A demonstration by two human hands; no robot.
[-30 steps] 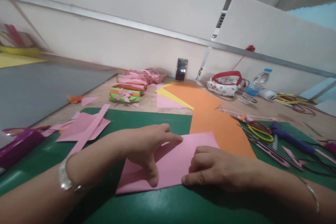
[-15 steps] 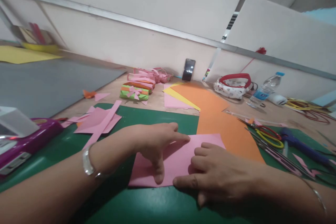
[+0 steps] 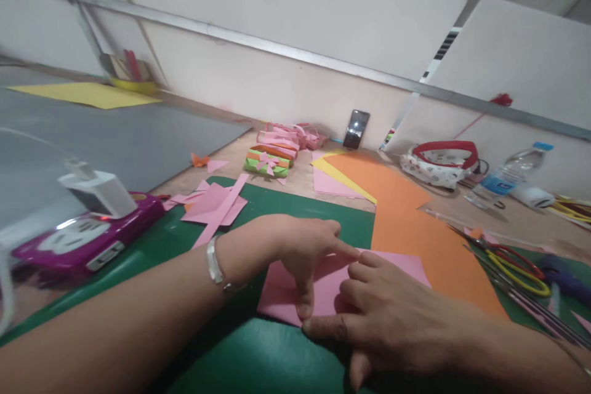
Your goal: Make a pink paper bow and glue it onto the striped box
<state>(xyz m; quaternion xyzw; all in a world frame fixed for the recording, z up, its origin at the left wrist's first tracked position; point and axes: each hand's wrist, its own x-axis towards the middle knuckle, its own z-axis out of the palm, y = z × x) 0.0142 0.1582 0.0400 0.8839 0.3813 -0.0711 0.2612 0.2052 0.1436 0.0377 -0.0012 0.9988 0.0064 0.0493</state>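
Note:
A folded pink sheet of paper point(image 3: 280, 288) lies on the green mat point(image 3: 258, 354) in front of me. My left hand point(image 3: 308, 249) is spread over it, thumb down near the front edge and index finger stretched to the far side. My right hand point(image 3: 383, 301) rests on the sheet's right part. Its index fingertip presses the front edge close beside the left thumb, while its thumb hangs off over the mat. The other right fingers bend against the paper and cover part of it. Neither hand grips anything.
Pink strips point(image 3: 217, 206) and a purple power strip point(image 3: 92, 240) with a white charger lie left. Orange paper point(image 3: 397, 221) extends behind the sheet. At right are scissors point(image 3: 517, 268) and a water bottle point(image 3: 510, 175). Decorated paper rolls point(image 3: 268, 163) and a phone point(image 3: 356, 129) stand behind.
The view has turned left, so the surroundings appear farther right. Along the paper's front edge, my right hand has slid left, toward my left thumb. My left hand keeps nearly the same place.

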